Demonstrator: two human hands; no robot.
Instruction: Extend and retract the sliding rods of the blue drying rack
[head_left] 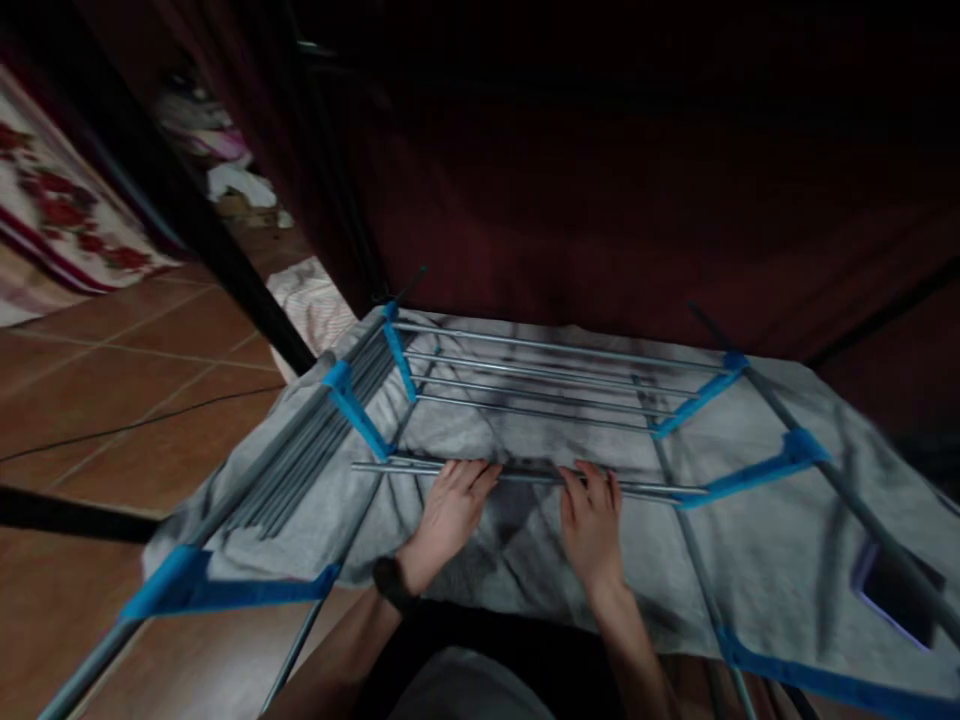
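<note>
A metal rod (534, 477) lies crosswise in front of me, with another rod (652, 497) close alongside. My left hand (454, 505) has its fingers bent over the crosswise rod left of the middle; a dark band is on that wrist. To the right, my right hand (592, 515) curls its fingers over the same rod. The rod's ends reach a blue plastic bracket (360, 420) on the left and another blue bracket (750, 475) on the right; I cannot tell whether it is seated in them. Behind, several rods (555, 350) span the far pair of brackets.
Several loose rods (315, 440) lie bundled on the grey blanket (795, 570) at left. A phone (896, 595) rests on the right. More blue brackets (225, 590) join the frame nearer me. Dark red fabric (600, 220) hangs behind; tiled floor (135, 370) shows at left.
</note>
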